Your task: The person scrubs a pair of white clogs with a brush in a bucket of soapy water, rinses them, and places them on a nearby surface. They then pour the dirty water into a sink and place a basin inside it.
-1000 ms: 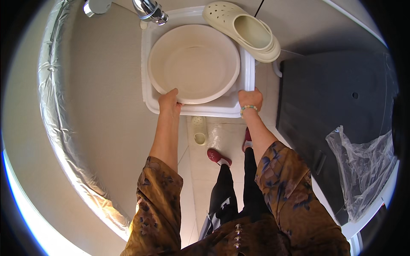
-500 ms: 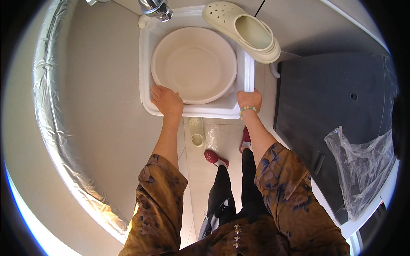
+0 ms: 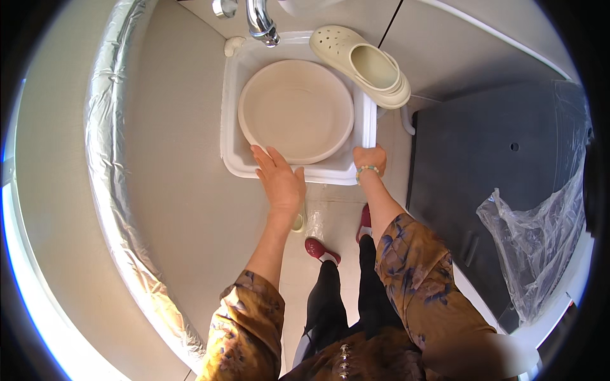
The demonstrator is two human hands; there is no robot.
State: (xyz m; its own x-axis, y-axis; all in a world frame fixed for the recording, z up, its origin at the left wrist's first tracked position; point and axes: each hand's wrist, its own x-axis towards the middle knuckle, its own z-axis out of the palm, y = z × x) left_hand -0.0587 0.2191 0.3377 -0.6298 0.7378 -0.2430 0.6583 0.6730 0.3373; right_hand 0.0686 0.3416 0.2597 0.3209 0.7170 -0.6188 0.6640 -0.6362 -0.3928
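A round cream basin (image 3: 297,109) sits inside the white square sink (image 3: 227,143). My left hand (image 3: 280,181) is over the sink's front edge with its fingers spread and holds nothing. Those fingertips reach toward the basin's near rim; whether they touch it I cannot tell. At the front right corner, my right hand (image 3: 370,159), with a beaded bracelet on the wrist, is closed around the sink's rim. A cream clog (image 3: 362,66) with holes in its toe rests across the sink's back right corner. Its match (image 3: 298,222) lies on the floor, partly hidden by my left hand.
Above the sink's back edge hangs a chrome faucet (image 3: 262,25). To the right stands a dark grey panel-like surface (image 3: 470,146) with crumpled clear plastic (image 3: 537,247) on it. A foil-wrapped pipe (image 3: 105,127) runs along the left. My red shoes (image 3: 321,249) are on the tiled floor.
My left hand has come away from the sink's front left rim, drawn back toward me and spread its fingers. The right hand keeps its grip. The whole view has shifted slightly.
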